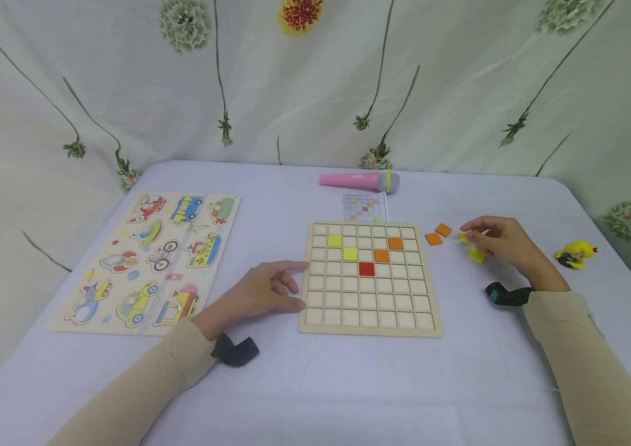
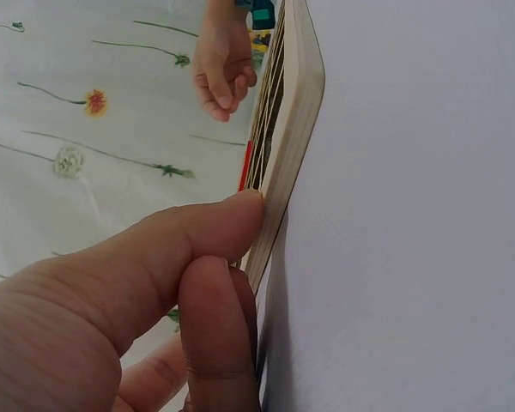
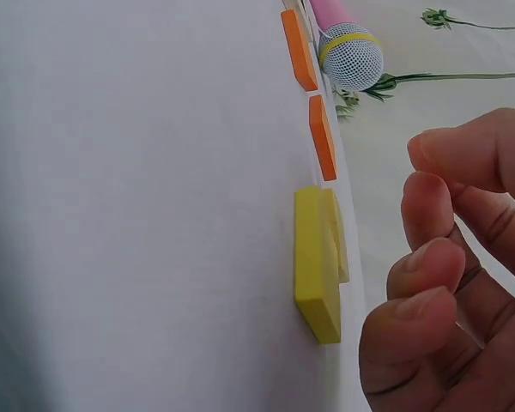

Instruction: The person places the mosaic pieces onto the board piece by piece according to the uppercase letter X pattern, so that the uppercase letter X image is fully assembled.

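A wooden grid board (image 1: 371, 332) lies on the table; a red tile (image 1: 367, 269), two yellow tiles (image 1: 350, 254) and two orange tiles (image 1: 381, 255) sit in its cells. My left hand (image 1: 262, 289) touches the board's left edge with thumb and index finger, the other fingers bent loosely. To the right of the board, my right hand (image 1: 496, 241) hovers over two loose yellow tiles (image 1: 476, 254). In the right wrist view its fingers are relaxed, bent and apart from the yellow tile (image 3: 316, 266), with nothing between them. Two loose orange tiles (image 1: 434, 238) lie nearby.
A printed pattern card (image 1: 366, 207) lies behind the board, with a pink toy microphone (image 1: 357, 180) beyond it. At left is a vehicle picture puzzle (image 1: 148, 263). A yellow duck toy (image 1: 574, 254) stands near the right edge.
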{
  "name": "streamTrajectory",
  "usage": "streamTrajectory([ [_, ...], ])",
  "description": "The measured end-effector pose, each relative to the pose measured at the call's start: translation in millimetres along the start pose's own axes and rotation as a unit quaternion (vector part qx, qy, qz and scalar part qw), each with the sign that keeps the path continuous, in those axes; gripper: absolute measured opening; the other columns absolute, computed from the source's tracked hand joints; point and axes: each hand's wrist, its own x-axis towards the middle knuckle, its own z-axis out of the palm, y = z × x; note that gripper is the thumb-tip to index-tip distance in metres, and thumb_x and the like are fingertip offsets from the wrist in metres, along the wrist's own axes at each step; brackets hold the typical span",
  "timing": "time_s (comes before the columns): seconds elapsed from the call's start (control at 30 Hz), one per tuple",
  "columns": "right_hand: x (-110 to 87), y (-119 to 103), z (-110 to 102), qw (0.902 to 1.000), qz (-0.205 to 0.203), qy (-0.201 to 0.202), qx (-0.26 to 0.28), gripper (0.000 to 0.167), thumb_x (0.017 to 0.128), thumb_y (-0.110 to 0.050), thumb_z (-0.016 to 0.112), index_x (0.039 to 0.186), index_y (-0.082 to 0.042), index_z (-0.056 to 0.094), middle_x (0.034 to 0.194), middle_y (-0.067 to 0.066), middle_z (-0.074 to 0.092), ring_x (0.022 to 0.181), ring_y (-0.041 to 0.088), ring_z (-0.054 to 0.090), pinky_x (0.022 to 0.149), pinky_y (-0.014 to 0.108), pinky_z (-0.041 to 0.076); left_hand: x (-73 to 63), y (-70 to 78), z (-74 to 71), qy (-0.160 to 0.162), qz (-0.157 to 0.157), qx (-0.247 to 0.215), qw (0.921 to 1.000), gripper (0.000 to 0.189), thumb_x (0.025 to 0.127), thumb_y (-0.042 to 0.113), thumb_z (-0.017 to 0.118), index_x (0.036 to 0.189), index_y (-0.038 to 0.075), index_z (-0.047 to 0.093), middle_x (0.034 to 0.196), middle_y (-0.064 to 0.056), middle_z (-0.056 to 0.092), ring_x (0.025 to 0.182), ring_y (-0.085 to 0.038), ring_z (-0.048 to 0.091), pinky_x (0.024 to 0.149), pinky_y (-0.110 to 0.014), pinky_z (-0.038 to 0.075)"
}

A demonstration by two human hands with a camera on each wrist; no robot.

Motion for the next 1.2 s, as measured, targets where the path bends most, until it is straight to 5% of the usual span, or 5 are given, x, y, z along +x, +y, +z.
streamTrajectory([
  [0.27,0.8,-4.4,4.9,0.9999,-0.001,-0.014,-0.005,0.027,0.107,-0.006,0.063,0.127,0.011,0.068,0.102,0.011,0.068,0.068,0.016,0.055,0.062,0.027,0.048,0.3,-0.1,0.3,0.0,-0.003,0.001,1.0,0.08,0.087,0.018,0.09,0.158,0.009,0.055,0.107,-0.005,0.07,0.086,-0.019,0.064,0.081,-0.034,0.05],
  [0.83,8.9,-16.3,14.5,0.997,0.018,-0.075,0.006,0.034,0.101,-0.007,0.072,0.13,0.009,0.068,0.094,0.005,0.06,0.067,0.014,0.053,0.059,0.027,0.045,-0.3,0.5,0.9,0.002,-0.009,0.002,1.0,0.08,0.087,0.018,0.091,0.158,0.01,0.056,0.107,-0.004,0.07,0.086,-0.019,0.065,0.081,-0.033,0.05],
  [1.2,16.4,-27.6,19.5,0.9944,0.022,-0.092,-0.048,0.039,0.101,-0.008,0.074,0.135,0.006,0.065,0.101,0.011,0.063,0.068,0.018,0.05,0.055,0.027,0.043,-0.2,0.7,0.8,0.003,-0.007,0.0,1.0,0.079,0.087,0.017,0.09,0.158,0.01,0.056,0.107,-0.005,0.07,0.085,-0.019,0.064,0.081,-0.033,0.05],
])
